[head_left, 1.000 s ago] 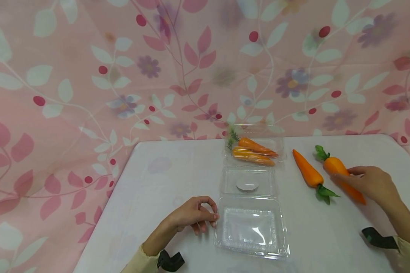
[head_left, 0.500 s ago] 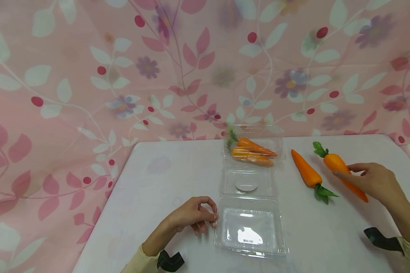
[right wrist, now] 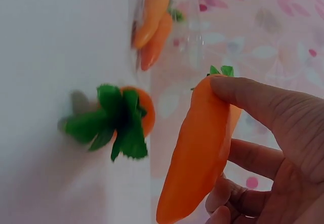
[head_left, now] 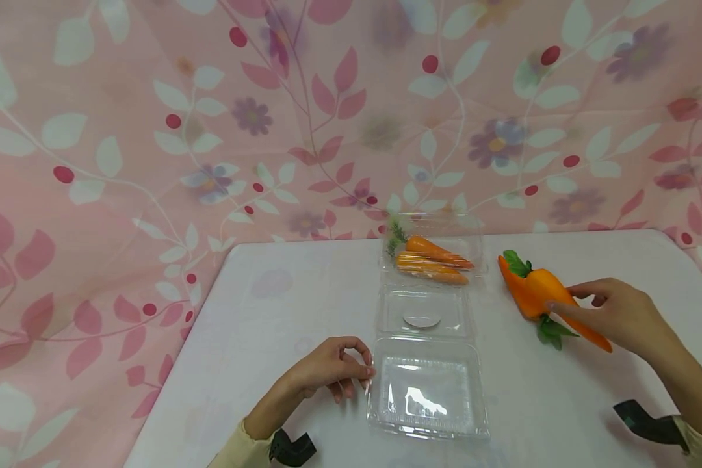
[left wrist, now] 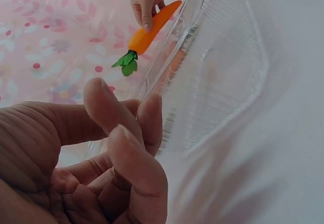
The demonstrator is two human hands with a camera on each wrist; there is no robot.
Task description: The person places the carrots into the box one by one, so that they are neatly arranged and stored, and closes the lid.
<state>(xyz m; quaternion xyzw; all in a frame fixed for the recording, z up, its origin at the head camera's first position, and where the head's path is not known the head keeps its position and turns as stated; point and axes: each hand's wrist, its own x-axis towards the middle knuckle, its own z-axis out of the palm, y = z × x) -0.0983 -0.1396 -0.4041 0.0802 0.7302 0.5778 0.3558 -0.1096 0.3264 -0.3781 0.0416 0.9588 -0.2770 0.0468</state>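
Note:
My right hand pinches an orange carrot between thumb and fingers, held above the table with its green leaves toward the back. Behind and below it, a second carrot lies on the table, partly covered in the head view; its leaves face the right wrist camera. With thumb and index finger my left hand pinches the left rim of a clear plastic clamshell box. The box lies spread flat, its lid toward the back. In the left wrist view the held carrot shows beyond the box.
At the table's back edge stands another clear plastic box with carrots inside and feathery greens at its left. A white cloth covers the table. A pink floral curtain hangs right behind it.
My right hand has raised the carrot and carried it left, so it now overlaps the lying carrot in the head view. My left hand stays at the box rim.

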